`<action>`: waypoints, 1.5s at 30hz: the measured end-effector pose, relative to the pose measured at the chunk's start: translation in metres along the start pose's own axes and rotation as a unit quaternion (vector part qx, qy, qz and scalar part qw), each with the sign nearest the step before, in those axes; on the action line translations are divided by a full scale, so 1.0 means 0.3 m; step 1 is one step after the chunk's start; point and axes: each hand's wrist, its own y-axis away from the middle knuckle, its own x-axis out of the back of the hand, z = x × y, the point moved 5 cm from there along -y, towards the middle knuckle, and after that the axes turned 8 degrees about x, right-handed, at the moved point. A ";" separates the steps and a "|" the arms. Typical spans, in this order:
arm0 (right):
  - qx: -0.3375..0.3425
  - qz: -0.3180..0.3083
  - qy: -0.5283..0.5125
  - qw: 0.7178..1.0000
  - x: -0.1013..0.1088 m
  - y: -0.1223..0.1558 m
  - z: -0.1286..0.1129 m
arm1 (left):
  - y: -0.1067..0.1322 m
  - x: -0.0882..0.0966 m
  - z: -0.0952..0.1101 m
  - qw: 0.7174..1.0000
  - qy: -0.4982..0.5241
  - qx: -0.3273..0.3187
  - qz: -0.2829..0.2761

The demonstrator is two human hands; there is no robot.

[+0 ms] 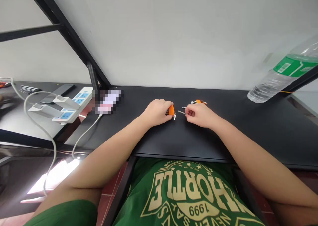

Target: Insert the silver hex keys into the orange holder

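Observation:
My left hand (158, 112) is closed around a small orange holder (171, 110), most of it hidden by the fingers. Short silver metal ends (174, 116) stick out beside it, close to the thumb. Between its thumb and fingers my right hand (200, 116) pinches a thin grey metal rod (181, 112), which points left at the holder with a small gap between. Just behind the right hand, a second orange piece (198, 101) lies on the black table (174, 140) with several thin metal rods (194, 102), partly covered by that hand.
At the left, a phone (109, 101) is plugged into a white cable (85, 133). A power strip (74, 105) with white chargers rests further left, past a black metal frame (93, 77). A large clear water bottle (267, 85) stands at the right, near the wall.

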 end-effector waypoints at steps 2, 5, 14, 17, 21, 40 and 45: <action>0.005 0.019 -0.021 1.000 0.003 -0.002 0.002 | 0.000 0.001 0.004 1.000 -0.003 -0.004 -0.001; 0.007 0.031 -0.052 0.998 -0.001 -0.004 -0.002 | 0.001 0.001 0.012 1.000 -0.013 -0.016 0.003; -0.008 0.037 -0.104 0.994 -0.011 -0.004 -0.006 | 0.006 -0.006 0.023 0.998 -0.031 -0.044 0.010; -0.034 0.032 -0.116 0.992 -0.013 -0.002 -0.012 | 0.007 -0.008 0.028 0.998 -0.035 -0.055 0.006; -0.150 0.007 -0.214 0.965 -0.026 0.003 0.002 | 0.008 -0.006 0.044 0.996 -0.058 -0.068 0.005; -0.169 0.029 -0.542 0.823 -0.111 -0.028 -0.012 | 0.013 -0.003 0.076 0.997 -0.014 -0.064 0.044; -0.123 0.014 -0.474 0.872 -0.112 -0.030 -0.019 | 0.014 -0.001 0.067 0.997 -0.006 -0.070 0.042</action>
